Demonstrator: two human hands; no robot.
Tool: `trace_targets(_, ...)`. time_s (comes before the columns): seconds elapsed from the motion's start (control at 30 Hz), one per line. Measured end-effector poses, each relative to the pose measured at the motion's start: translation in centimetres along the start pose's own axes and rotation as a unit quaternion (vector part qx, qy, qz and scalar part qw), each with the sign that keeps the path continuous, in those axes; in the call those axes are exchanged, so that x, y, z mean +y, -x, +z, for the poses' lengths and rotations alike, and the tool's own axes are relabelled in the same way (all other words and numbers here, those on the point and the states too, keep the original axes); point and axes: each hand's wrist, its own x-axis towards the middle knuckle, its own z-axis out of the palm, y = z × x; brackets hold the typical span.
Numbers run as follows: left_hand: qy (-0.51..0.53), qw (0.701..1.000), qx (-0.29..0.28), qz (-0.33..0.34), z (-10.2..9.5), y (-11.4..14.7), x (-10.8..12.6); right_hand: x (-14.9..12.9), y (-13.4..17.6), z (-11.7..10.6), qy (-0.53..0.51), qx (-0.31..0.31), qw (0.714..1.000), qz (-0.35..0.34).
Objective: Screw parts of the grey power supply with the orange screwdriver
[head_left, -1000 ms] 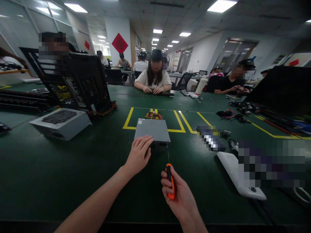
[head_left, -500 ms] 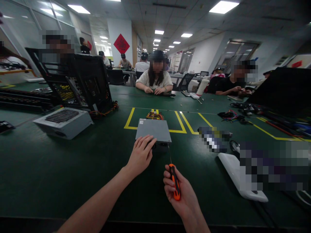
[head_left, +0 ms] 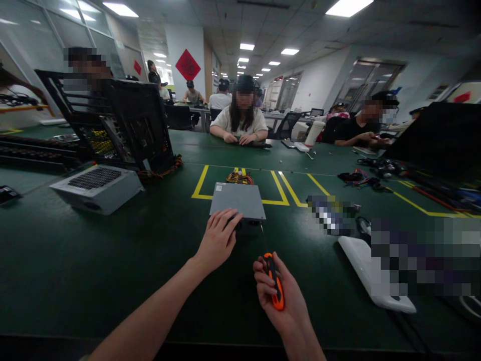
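Note:
A grey metal computer power supply (head_left: 237,198) lies flat on the green table in front of me, its coloured cables (head_left: 240,177) bunched behind its far side. My left hand (head_left: 218,238) grips its near edge, fingers over the top and thumb by the near face. In my right hand (head_left: 287,301) is an orange and black screwdriver (head_left: 276,286), the fingers closed around its handle. Its thin shaft points away from me, with the tip at the near face below the right corner. Whether the tip sits in a screw is too small to tell.
To the left stand a second power supply (head_left: 95,193) and a black computer case (head_left: 139,125). On the right lie a white device (head_left: 376,276) and dark cables (head_left: 356,178). Yellow tape (head_left: 285,200) marks the table. A person (head_left: 240,118) sits opposite.
The screwdriver's handle has swung slightly to the right with my right hand, tilting the shaft a little more. My left hand and the power supply stay in place.

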Motion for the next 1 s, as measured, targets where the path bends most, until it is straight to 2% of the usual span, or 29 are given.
trace_targets(0.3,0.008,1.0,-0.012,-0.003,-0.01,-0.02,-0.07,0.04,-0.1,-0.26,0.028,0.022,0.999,-0.002)
trace_targets(0.5,0.002,1.0,-0.015,0.0,-0.09,-0.01,0.02,0.01,0.09,-0.05,-0.009,0.011,1.0,-0.001)
trace_targets(0.7,0.0,1.0,-0.012,0.001,0.04,-0.02,-0.02,-0.17,0.36,-0.12,0.039,0.019,0.999,-0.001)
trace_targets(0.83,-0.002,1.0,-0.018,-0.001,0.06,-0.02,-0.05,-0.34,0.3,-0.18,0.007,-0.008,1.0,0.005)
trace_targets(1.0,-0.008,1.0,-0.02,-0.001,0.05,0.04,-0.06,-0.45,0.3,-0.47,-0.012,-0.005,1.0,0.005)
